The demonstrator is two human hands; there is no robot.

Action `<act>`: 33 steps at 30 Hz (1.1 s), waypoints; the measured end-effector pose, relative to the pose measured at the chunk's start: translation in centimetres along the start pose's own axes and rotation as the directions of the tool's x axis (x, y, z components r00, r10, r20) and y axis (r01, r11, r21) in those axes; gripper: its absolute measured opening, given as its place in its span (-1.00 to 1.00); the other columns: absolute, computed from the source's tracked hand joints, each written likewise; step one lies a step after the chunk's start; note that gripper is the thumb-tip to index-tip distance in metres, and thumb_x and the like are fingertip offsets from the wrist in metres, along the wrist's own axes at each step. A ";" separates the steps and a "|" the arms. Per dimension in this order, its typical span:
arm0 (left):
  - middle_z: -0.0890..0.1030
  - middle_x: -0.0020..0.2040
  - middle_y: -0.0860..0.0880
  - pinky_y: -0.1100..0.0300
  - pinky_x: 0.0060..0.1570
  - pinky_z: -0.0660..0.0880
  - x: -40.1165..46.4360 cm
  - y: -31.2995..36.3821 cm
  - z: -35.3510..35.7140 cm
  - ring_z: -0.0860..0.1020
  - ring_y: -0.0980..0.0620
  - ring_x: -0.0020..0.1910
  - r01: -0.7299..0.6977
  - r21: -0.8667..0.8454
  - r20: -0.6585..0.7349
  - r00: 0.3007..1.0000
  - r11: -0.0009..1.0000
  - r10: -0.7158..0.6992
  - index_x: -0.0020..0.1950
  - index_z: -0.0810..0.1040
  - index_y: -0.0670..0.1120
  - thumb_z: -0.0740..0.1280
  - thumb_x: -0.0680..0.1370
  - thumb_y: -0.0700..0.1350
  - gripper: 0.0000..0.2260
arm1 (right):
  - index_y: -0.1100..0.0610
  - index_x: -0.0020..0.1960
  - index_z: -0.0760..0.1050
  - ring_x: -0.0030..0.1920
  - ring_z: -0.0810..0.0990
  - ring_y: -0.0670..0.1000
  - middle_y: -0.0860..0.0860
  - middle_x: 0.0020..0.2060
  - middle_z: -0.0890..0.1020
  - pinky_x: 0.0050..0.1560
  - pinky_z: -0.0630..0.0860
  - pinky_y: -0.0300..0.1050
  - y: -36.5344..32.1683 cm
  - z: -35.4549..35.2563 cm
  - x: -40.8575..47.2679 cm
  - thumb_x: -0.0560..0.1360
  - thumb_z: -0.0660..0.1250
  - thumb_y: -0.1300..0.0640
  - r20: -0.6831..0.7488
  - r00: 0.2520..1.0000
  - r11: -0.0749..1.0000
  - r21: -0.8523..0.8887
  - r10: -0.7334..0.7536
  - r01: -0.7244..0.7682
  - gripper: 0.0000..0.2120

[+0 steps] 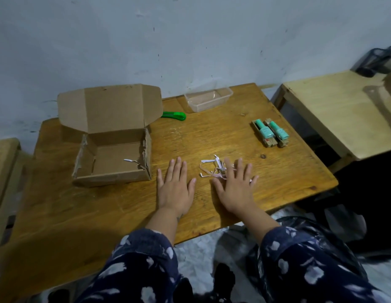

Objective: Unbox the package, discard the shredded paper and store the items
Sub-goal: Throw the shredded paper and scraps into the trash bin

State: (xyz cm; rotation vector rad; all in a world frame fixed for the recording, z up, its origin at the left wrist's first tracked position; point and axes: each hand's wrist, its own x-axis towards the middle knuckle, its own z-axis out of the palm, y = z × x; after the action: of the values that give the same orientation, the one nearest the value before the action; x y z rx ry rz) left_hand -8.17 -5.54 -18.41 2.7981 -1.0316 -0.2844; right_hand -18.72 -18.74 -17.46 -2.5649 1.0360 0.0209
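Two flat hands on bench, fingers spread, gripping nothing.
Shredded paper (212,169) lay partly under right hand (235,186) fingertips, rightward of left hand (175,184); right nearer.

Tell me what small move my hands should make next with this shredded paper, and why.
Probably close the right hand over the shredded paper and gather it up. Both hands lie flat and hold nothing, the strips sit loose on the table under those fingers, and one strip remains in the open box.
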 end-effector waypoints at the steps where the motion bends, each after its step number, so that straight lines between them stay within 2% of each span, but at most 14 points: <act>1: -0.16 0.59 0.03 -0.14 0.49 -0.21 0.0 -0.1 0.1 -0.23 0.05 0.55 -0.005 -0.001 -0.008 1.000 1.000 0.005 0.57 -0.11 -0.03 -0.16 0.63 0.16 -0.45 | -0.12 0.53 -0.18 0.51 -0.27 0.29 0.12 0.55 -0.18 0.41 -0.26 0.36 -0.4 0.6 -0.3 0.56 0.01 -0.25 -0.001 1.000 1.000 -0.008 0.000 0.000 -0.36; 5: -0.11 0.59 0.03 -0.13 0.50 -0.18 0.0 -0.4 0.3 -0.20 0.06 0.55 -0.024 -0.012 -0.045 0.999 1.000 0.024 0.57 -0.05 -0.02 -0.15 0.63 0.18 -0.45 | -0.20 0.52 -0.11 0.52 -0.25 0.29 0.03 0.56 -0.20 0.42 -0.16 0.42 -2.2 1.2 0.7 0.60 0.03 -0.12 -0.010 0.990 0.989 -0.039 -0.141 0.141 -0.45; 7: -0.09 0.59 0.04 -0.12 0.50 -0.19 0.1 -0.5 0.4 -0.18 0.07 0.55 -0.027 -0.020 -0.058 0.998 0.999 0.026 0.58 -0.03 -0.01 -0.13 0.63 0.17 -0.45 | -0.17 0.51 0.03 0.53 -0.19 0.24 0.01 0.57 -0.11 0.42 -0.12 0.42 -2.9 1.0 1.8 0.63 0.00 -0.02 0.035 0.979 0.977 -0.063 -0.199 0.201 -0.54; 9: -0.07 0.59 0.03 -0.11 0.50 -0.20 0.3 -0.5 0.4 -0.17 0.07 0.56 -0.026 -0.023 -0.072 0.997 0.999 0.024 0.58 -0.01 -0.02 -0.12 0.62 0.17 -0.45 | -0.06 0.49 0.19 0.55 -0.07 0.16 0.03 0.56 0.06 0.44 -0.08 0.34 -3.0 0.9 2.3 0.64 0.01 0.09 0.049 0.969 0.968 -0.059 -0.242 0.245 -0.58; 12: -0.04 0.59 0.03 -0.12 0.50 -0.19 0.3 -0.6 0.5 -0.14 0.07 0.56 -0.027 -0.037 -0.087 0.996 0.999 0.024 0.57 0.02 -0.02 -0.12 0.62 0.18 -0.45 | 0.14 0.36 0.43 0.50 0.21 0.12 0.13 0.45 0.35 0.50 0.11 0.14 -1.7 1.5 1.4 0.59 0.16 0.24 -0.078 0.953 0.946 0.124 -0.292 0.300 -0.64; 14: -0.03 0.59 0.03 -0.12 0.50 -0.20 0.3 -0.6 0.5 -0.14 0.06 0.56 -0.032 -0.051 -0.089 0.996 0.998 0.028 0.57 0.03 -0.02 -0.13 0.62 0.18 -0.45 | 0.19 0.25 0.54 0.42 0.38 0.11 0.14 0.34 0.49 0.45 0.27 0.06 -0.5 2.0 -0.1 0.54 0.23 0.27 -0.184 0.949 0.927 0.231 -0.256 0.295 -0.69; 16: -0.04 0.59 0.02 -0.13 0.50 -0.21 0.4 -0.5 0.5 -0.15 0.06 0.56 -0.031 -0.054 -0.077 0.997 0.998 0.026 0.57 0.03 -0.03 -0.13 0.62 0.18 -0.44 | 0.21 0.14 0.61 0.27 0.55 0.11 0.15 0.20 0.60 0.34 0.39 0.00 0.7 2.0 -1.4 0.47 0.30 0.31 -0.289 0.934 0.921 0.260 -0.212 0.290 -0.73; 19: -0.08 0.59 0.01 -0.14 0.49 -0.23 0.5 -0.2 0.5 -0.17 0.06 0.56 -0.011 -0.047 -0.041 0.999 0.999 0.009 0.58 -0.01 -0.04 -0.15 0.63 0.17 -0.44 | 0.15 0.10 0.65 0.17 0.61 0.05 0.08 0.17 0.64 0.25 0.52 -0.04 2.4 0.6 -2.2 0.47 0.31 0.35 -0.283 0.953 0.940 0.283 -0.105 0.188 -0.73; 22: -0.04 0.59 0.02 -0.13 0.49 -0.23 0.7 1.0 0.0 -0.14 0.08 0.56 -0.036 -0.075 -0.020 0.999 0.997 0.035 0.57 0.00 -0.06 -0.11 0.65 0.12 -0.47 | 0.12 0.10 0.65 0.14 0.61 0.02 0.04 0.18 0.63 0.23 0.49 -0.15 4.8 -1.6 -2.1 0.54 0.22 0.33 -0.230 0.964 0.928 0.370 0.136 -0.043 -0.71; 26: 0.05 0.58 0.03 -0.10 0.50 -0.19 1.3 6.0 -1.3 -0.09 0.08 0.56 -0.250 -0.125 0.002 0.968 0.960 0.253 0.56 0.04 -0.07 0.02 0.65 0.03 -0.50 | 0.08 0.09 0.65 -0.02 0.63 0.05 0.12 0.04 0.68 0.01 0.46 -0.25 9.0 -5.1 -3.1 0.53 0.18 0.33 -0.311 0.879 0.908 0.334 0.360 -0.254 -0.67; 29: 0.07 0.58 0.04 -0.10 0.50 -0.18 1.5 10.8 -1.4 -0.09 0.08 0.56 -0.394 -0.134 0.034 0.915 0.909 0.402 0.56 0.05 -0.06 0.09 0.63 -0.02 -0.49 | 0.10 0.07 0.66 -0.05 0.65 0.15 0.18 -0.03 0.70 0.01 0.54 -0.11 12.3 -7.0 -4.5 0.49 0.19 0.38 -0.392 0.830 0.910 0.284 0.397 -0.301 -0.64; 33: 0.06 0.58 0.06 -0.10 0.48 -0.18 1.3 17.5 -0.2 -0.08 0.10 0.56 -0.531 -0.170 0.132 0.823 0.830 0.553 0.56 0.08 -0.05 0.13 0.61 -0.07 -0.48 | 0.13 0.06 0.67 -0.07 0.66 0.14 0.14 -0.01 0.70 -0.03 0.53 -0.13 17.1 -8.3 -7.7 0.48 0.22 0.39 -0.430 0.766 0.874 0.321 0.478 -0.365 -0.67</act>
State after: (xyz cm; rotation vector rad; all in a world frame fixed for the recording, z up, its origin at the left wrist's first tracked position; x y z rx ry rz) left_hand -18.10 -19.52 -14.83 2.2631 -1.7271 -0.5047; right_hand -36.84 -27.73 -14.34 -2.1172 1.6914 -0.6383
